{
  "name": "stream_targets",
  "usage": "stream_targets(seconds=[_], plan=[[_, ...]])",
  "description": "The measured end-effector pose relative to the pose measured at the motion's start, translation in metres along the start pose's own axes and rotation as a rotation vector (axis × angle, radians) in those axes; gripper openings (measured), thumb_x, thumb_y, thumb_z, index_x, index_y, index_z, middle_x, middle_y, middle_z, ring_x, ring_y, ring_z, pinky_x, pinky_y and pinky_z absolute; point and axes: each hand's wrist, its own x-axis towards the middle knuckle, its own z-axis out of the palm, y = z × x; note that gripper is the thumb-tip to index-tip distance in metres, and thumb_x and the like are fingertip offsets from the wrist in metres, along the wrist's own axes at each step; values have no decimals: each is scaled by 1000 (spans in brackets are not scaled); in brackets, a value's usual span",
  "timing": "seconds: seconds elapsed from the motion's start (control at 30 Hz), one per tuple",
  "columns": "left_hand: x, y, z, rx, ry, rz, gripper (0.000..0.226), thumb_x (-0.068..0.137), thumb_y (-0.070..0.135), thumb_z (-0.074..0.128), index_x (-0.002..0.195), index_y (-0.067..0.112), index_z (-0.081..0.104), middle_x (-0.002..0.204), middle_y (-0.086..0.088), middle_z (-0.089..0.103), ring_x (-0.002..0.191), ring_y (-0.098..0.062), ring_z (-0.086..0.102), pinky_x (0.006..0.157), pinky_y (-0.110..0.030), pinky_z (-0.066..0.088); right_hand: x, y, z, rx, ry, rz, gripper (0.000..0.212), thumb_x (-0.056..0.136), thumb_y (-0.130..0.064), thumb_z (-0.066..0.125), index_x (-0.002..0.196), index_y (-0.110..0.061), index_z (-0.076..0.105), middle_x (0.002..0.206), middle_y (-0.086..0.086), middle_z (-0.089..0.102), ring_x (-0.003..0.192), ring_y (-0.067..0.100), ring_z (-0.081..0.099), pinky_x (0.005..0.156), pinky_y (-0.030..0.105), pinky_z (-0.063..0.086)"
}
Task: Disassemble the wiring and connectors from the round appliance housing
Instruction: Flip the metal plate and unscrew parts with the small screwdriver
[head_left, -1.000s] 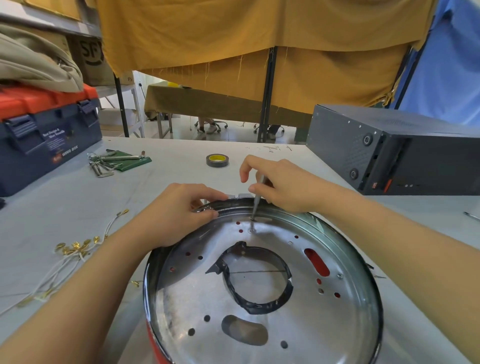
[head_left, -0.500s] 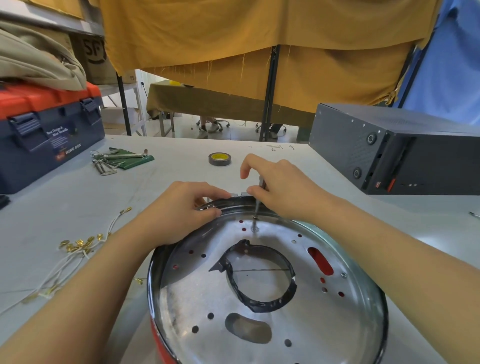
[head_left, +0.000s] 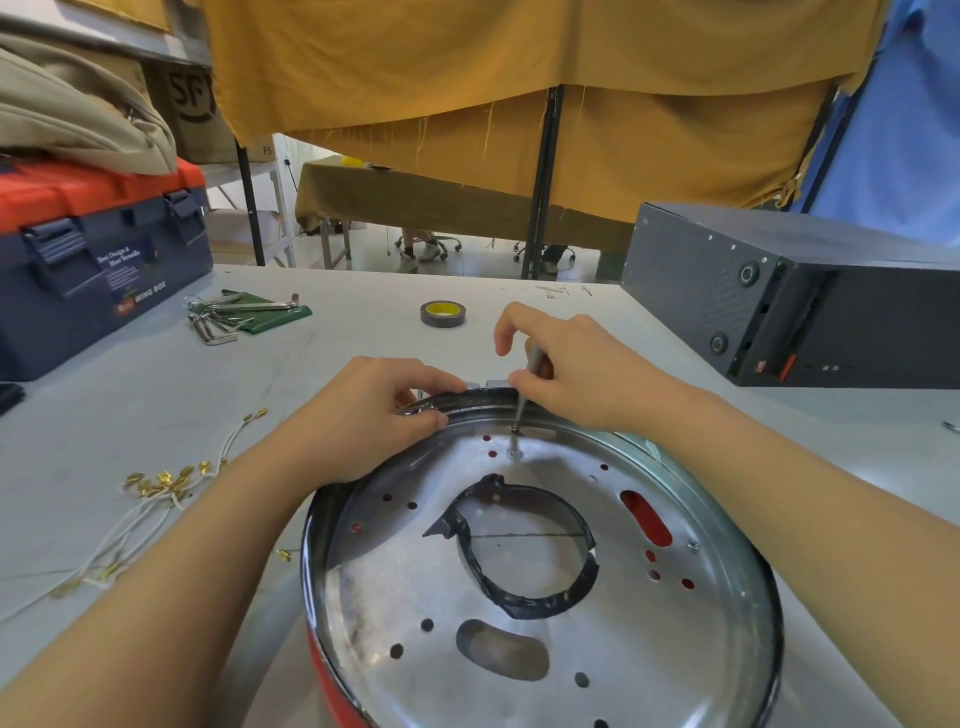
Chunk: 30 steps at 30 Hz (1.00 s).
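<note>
Gripping the round housing (head_left: 545, 597) rim, left hand (head_left: 363, 415); right hand (head_left: 576, 369) pinching a slim screwdriver (head_left: 524, 395), tip on the plate.

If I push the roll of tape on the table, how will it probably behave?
The roll of tape lies flat on its side on the table, so a push would probably slide it, not roll it. It looks small with an open middle, so likely light. Stood on its edge, it could roll away.
</note>
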Motion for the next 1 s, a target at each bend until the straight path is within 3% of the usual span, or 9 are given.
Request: stream_targets(seconds=[0.13, 0.23, 0.3, 0.4, 0.53, 0.67, 0.73, 0.9, 1.0], plan=[[0, 0, 0, 7, 6, 5, 31, 88, 22, 61, 113, 40, 64, 97, 27, 61, 87, -4, 58, 79, -15, 44, 2, 3, 5, -253, 142, 57, 19, 94, -43, 53, 92, -28, 43, 63, -16, 41, 65, 12, 48, 59, 29, 39], [0, 0, 0, 3, 2, 5, 31, 88, 22, 61, 114, 39, 64, 99, 24, 62, 87, -4, 59, 81, -19, 45, 3, 0, 8, -87, 113, 79, 15, 95, -30, 55, 100, -30, 40, 65, -12, 50, 68, 17, 55, 66, 35, 49], [0, -1, 0, 3, 0, 4, 31, 88, 22, 61, 114, 39, 64, 99, 24, 62, 87, -4, 59, 79, -18, 45, 3, -2, 9, -17, 109, 76, 26, 94, -20, 57, 111, -30, 39, 64, -7, 54, 63, 16, 57, 67, 37, 53], [0, -1, 0, 10, -5, 4, 31, 89, 23, 61, 114, 40, 63, 101, 23, 62, 86, -3, 58, 77, -13, 43, 2, -4, 9, 19, 138, 74, 46, 91, -14, 60, 124, -29, 32, 57, -6, 54, 54, 14, 57, 58, 31, 52], [0, 0, 0, 7, -1, 7, 31, 89, 22, 61, 113, 40, 64, 99, 23, 62, 85, -3, 58, 80, -19, 45, 2, -4, 8, 50, 133, 84, 60, 89, -12, 63, 131, -29, 25, 54, -6, 50, 49, 11, 52, 49, 16, 42], [0, 0, 0, 8, 0, 9, 31, 88, 22, 61, 113, 40, 64, 99, 24, 62, 84, -3, 58, 81, -21, 46, 3, -2, 1, 96, 42, 81, 57, 90, -13, 64, 130, -26, 26, 55, -5, 50, 48, 1, 53, 48, 4, 37], [0, 0, -1, 9, -2, 8, 31, 88, 22, 61, 114, 39, 64, 101, 22, 63, 85, -2, 58, 82, -22, 45, 5, -1, -4, 89, -21, 46, 52, 90, -13, 63, 127, -25, 28, 57, -5, 51, 50, -6, 51, 51, 4, 37], [0, 0, 0, 12, -2, 8, 32, 88, 21, 61, 116, 37, 63, 101, 22, 62, 85, 0, 57, 77, -12, 42, 7, -2, -13, 72, -140, -16, 44, 91, -16, 62, 119, -32, 32, 62, -1, 49, 56, 5, 46, 57, 14, 38], [0, 1, 0, 17, -5, 7, 32, 89, 21, 61, 117, 37, 63, 99, 23, 60, 84, -1, 56, 75, -14, 41, 7, 0, -16, 99, -157, 14, 36, 91, -16, 63, 109, -30, 36, 63, -5, 51, 55, -2, 49, 57, 9, 38]])
